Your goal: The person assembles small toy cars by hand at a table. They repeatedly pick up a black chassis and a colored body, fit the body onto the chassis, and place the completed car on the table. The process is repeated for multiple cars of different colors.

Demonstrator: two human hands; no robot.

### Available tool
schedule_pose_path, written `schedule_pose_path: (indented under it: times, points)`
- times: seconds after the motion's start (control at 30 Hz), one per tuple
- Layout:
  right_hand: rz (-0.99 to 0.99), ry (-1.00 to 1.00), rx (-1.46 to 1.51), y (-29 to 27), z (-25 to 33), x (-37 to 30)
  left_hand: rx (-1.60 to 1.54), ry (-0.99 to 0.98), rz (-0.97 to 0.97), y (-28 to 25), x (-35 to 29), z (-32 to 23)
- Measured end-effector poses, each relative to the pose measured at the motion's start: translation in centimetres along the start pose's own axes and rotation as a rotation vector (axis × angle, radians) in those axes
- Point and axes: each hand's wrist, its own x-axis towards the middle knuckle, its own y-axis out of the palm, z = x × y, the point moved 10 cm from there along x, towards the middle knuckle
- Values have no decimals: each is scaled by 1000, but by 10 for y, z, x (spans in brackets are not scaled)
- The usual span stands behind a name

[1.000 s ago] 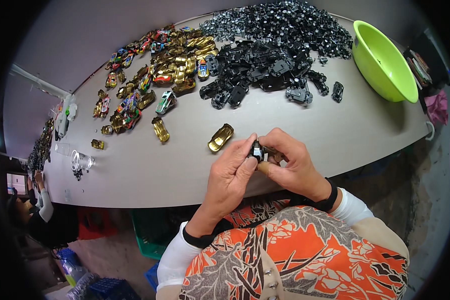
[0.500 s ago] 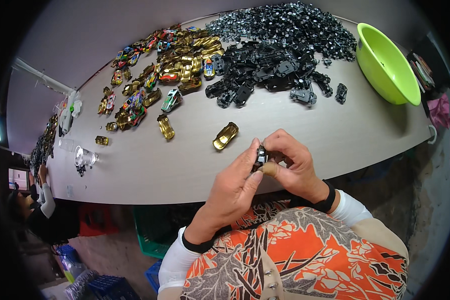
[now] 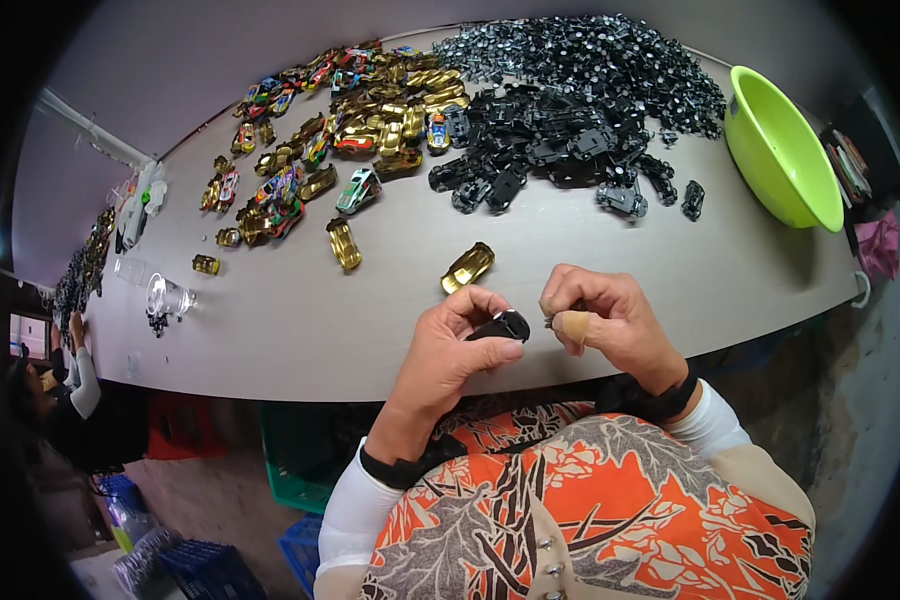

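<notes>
Near the table's front edge, my left hand [image 3: 445,350] is closed around a black toy car chassis [image 3: 502,326], held tilted between thumb and fingers. To its right and apart from it, my right hand [image 3: 620,325] pinches a small dark piece, mostly hidden by the fingertips; a tan bandage wraps the thumb. Just beyond my left hand lies a gold toy car body [image 3: 468,267]. Another gold car body [image 3: 344,244] and a green and white toy car [image 3: 358,190] sit farther left. A heap of black car chassis [image 3: 560,145] spreads across the table's far middle.
Behind the chassis rises a big pile of small dark and silvery parts [image 3: 590,55]. Gold and coloured car bodies [image 3: 380,130] heap up at far left. A lime green basin [image 3: 785,150] leans at right. A clear cup [image 3: 167,296] stands left; a person [image 3: 70,400] works beyond it.
My hands have parted: the left one moved slightly left with the black chassis, the right one moved right with a small piece. The camera view has shifted a little.
</notes>
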Motion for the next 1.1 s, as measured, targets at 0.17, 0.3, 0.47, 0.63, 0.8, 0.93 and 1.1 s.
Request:
schedule_pose_path:
  times: [0.17, 0.3, 0.47, 0.63, 0.8, 0.93, 1.1]
  points:
    - [90, 23, -69, 12, -5, 5, -3, -33, 40, 0, 0, 3]
    - [92, 104, -60, 13, -17, 6, 126, -28, 49, 1, -4, -1]
    - [46, 144, -126, 17, -27, 9, 421, 110, 22, 1, -8, -11]
    - [1, 13, -267, 18, -40, 8, 525, 149, -29, -4, -9, -4]
    - [-45, 50, -167, 15, -37, 10, 343, 78, -98, -9, -11, -5]
    - [-53, 109, -50, 17, -40, 9, -26, 126, -178, -21, -12, -14]
    - [0, 109, -99, 21, -38, 8, -171, 187, -230, -40, -10, -5]
